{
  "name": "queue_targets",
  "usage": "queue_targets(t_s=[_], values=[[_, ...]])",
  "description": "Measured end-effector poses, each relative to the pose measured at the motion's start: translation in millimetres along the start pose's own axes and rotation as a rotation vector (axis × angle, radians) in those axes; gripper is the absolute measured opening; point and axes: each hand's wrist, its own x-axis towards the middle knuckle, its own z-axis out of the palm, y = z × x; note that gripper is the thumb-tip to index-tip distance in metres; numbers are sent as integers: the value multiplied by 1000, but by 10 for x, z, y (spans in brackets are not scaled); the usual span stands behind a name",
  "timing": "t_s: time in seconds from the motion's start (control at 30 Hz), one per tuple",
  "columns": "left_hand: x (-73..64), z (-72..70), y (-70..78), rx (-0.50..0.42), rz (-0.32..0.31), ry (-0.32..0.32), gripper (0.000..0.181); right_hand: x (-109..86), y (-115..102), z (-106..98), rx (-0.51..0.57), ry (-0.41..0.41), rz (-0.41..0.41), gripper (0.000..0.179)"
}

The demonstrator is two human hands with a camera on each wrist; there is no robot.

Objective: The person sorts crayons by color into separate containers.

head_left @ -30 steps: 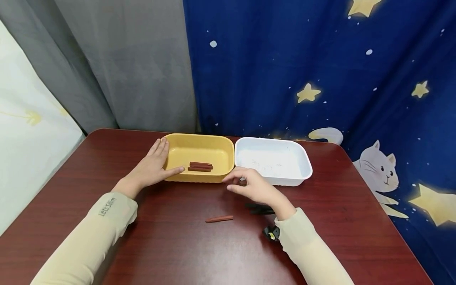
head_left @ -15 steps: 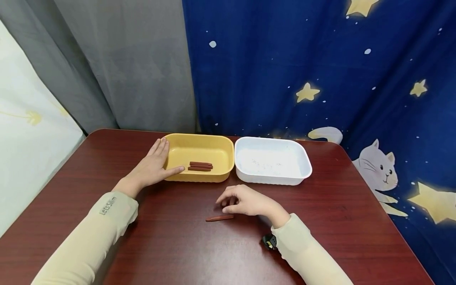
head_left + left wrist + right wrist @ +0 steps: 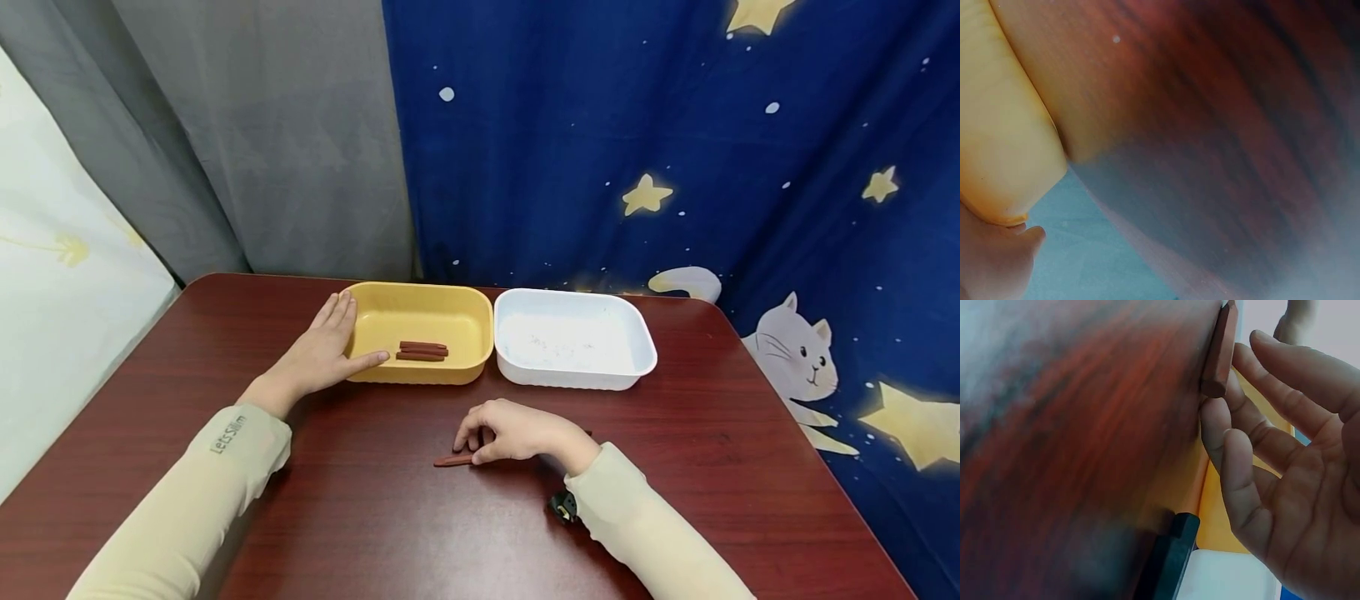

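Note:
My left hand (image 3: 315,350) lies spread over the left end of a yellow bin (image 3: 420,377), fingers on the side rim and thumb across the front rim. Several reddish-brown sticks (image 3: 422,352) lie together inside. On the table in front, another reddish-brown stick (image 3: 450,460), six-sided with a tapered end, lies at my right hand (image 3: 513,429). The right wrist view shows that stick (image 3: 1219,353) with bent fingers behind it and the thumb tip a little apart. A black six-sided stick (image 3: 1169,562) lies nearby in that view.
A white bin (image 3: 573,379) with small specks inside stands right beside the yellow one. Behind the table hang a grey curtain (image 3: 300,142) and a blue starry curtain (image 3: 525,150). A black device (image 3: 564,507) sits at my right cuff.
My right hand has come from the front gap between the bins, toward me, and down to the loose stick. The left hand and both bins have stayed put.

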Motion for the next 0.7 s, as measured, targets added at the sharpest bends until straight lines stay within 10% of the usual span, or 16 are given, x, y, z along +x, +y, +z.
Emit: queue_targets(t_s=[0.7], values=[[7,23,-22,5,-2,3,113,10,-42,47,1,-16,80,16]])
